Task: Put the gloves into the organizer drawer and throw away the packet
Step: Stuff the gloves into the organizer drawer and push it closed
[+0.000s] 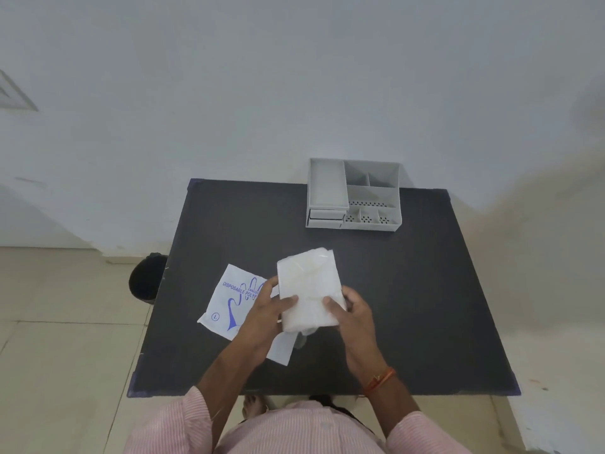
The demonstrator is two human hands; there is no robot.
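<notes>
A folded stack of clear white disposable gloves (307, 283) is held above the dark table (409, 290) near its middle. My left hand (266, 314) grips the stack's left edge and my right hand (352, 311) grips its lower right edge. The empty white packet (229, 301) with blue print lies flat on the table to the left, partly under my left hand. The grey organizer (353, 194) stands at the table's far edge, with two drawers (325, 217) at its lower left that look shut.
A black bin (145, 278) stands on the tiled floor just left of the table. A white wall rises behind the table. My feet show under the near edge of the table.
</notes>
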